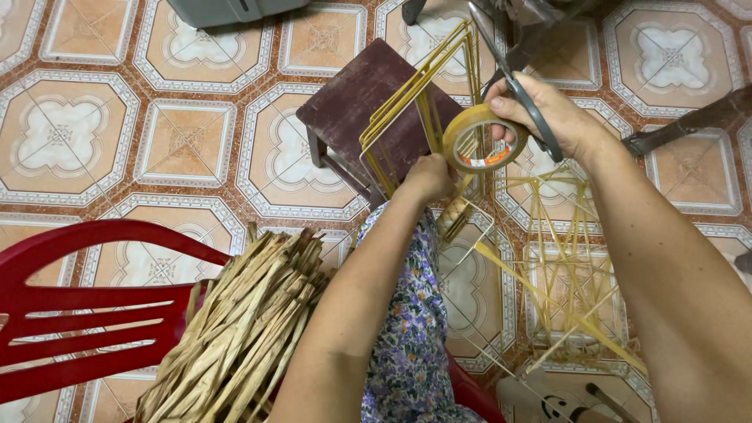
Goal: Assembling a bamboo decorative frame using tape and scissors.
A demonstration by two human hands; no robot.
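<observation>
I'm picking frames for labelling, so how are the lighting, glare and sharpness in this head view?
Head view: even, soft indoor light, with no harsh shadows; faint sheen on the glossy patterned floor tiles. The right hand, holding the yellowish roll of clear tape and grey-handled scissors, looks sharp, as does the left hand. The near forearms bulge slightly at the frame edge from the wide lens.

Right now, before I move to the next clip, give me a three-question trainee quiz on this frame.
1. True or false: the right hand holds both a tape roll and scissors.
2. What does the left hand grip?
A. red chair
B. wire frame
C. leaf bundle
3. What lies on the red chair?

Key:
1. True
2. B
3. A bundle of dried leaf strips.
</observation>
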